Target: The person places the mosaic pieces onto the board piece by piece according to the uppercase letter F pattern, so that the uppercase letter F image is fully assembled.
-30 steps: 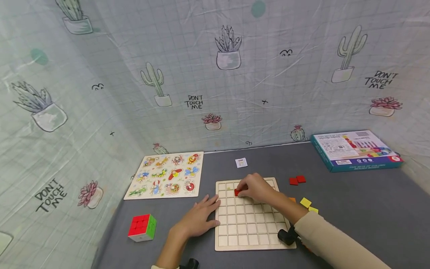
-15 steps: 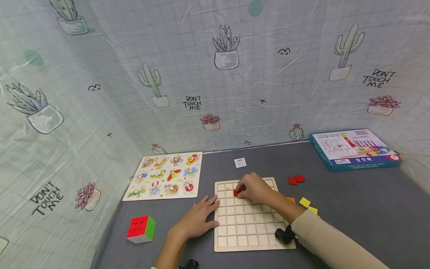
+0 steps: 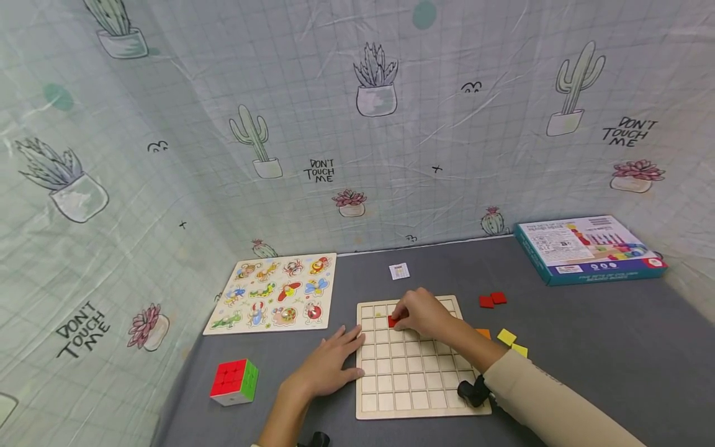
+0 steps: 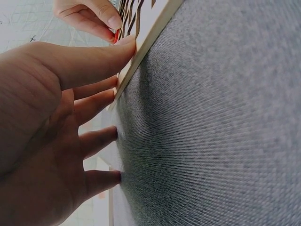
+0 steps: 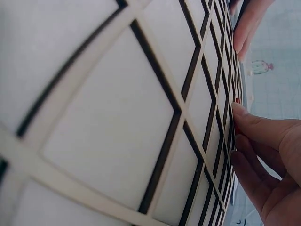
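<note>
A wooden grid board (image 3: 395,401) with raised ribs lies flat on the grey surface. My right hand (image 3: 422,312) is over its far rows and pinches a small red square tile (image 3: 392,322) at one cell; fingers and thumb hide part of the tile. In the right wrist view, the thumb and fingertips of that hand (image 5: 270,155) meet right at the grid. Along the board's left edge rests my left hand (image 3: 328,366), fingers spread, with thumb and fingertips touching the edge. The left wrist view shows the thumb (image 4: 101,59) against the board's wooden rim (image 4: 151,41).
Two red tiles (image 3: 491,300), yellow tiles (image 3: 506,337) and an orange tile (image 3: 483,333) lie right of the board. An insect puzzle board (image 3: 274,292) and a puzzle cube (image 3: 234,382) stand left. Behind are a small white card (image 3: 399,271) and a flat box (image 3: 589,250).
The view has shifted slightly. Both hands keep almost the same place; the right hand still pinches the red tile at the same cell, and a little more of its red face shows.
</note>
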The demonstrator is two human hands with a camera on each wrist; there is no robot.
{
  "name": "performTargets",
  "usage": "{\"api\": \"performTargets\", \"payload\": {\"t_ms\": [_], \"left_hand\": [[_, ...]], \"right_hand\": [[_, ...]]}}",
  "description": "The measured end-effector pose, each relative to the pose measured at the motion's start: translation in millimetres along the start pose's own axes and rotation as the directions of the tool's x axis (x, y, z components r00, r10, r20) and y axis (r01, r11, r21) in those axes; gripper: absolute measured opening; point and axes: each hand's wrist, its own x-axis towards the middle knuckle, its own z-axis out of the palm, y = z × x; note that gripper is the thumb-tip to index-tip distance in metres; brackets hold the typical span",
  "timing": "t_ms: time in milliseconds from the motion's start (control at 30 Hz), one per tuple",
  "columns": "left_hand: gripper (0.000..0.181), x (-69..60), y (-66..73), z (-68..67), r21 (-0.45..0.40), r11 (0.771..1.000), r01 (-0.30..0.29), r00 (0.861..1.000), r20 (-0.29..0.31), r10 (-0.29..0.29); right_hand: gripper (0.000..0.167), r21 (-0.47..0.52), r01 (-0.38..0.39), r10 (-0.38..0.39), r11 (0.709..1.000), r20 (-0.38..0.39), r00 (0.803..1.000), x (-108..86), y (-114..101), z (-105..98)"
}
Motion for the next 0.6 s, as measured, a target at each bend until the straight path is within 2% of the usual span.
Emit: {"api": "performTargets", "payload": {"t_ms": [200,400,500,600], "left_hand": [[0.068,1.5,-0.9,0.1,0.002,1.000,0.011,1.000,-0.002,-0.011],[0.068,1.9,-1.4,0.1,0.012,1.000,0.007,1.000,0.007,-0.007],[0.068,1.0,-1.6,-0.3,0.007,1.000,-0.008,1.000,0.003,0.008],[0.070,0.1,-2.4,-1.2,0.004,1.000,-0.018,1.000,-0.003,0.018]], "right_hand": [[0.018,0.023,0.019,-0.019,1.000,0.036,0.999,0.0,1.3,-4.3],[0.029,0.121,0.093,-0.107,0.988,0.113,0.988,-1.9,9.6,-19.1],[0.033,0.157,0.125,-0.142,0.980,0.104,0.984,-5.6,15.6,-31.9],[0.035,0.160,0.127,-0.142,0.979,0.086,0.986,-9.7,21.5,-47.8]]}}
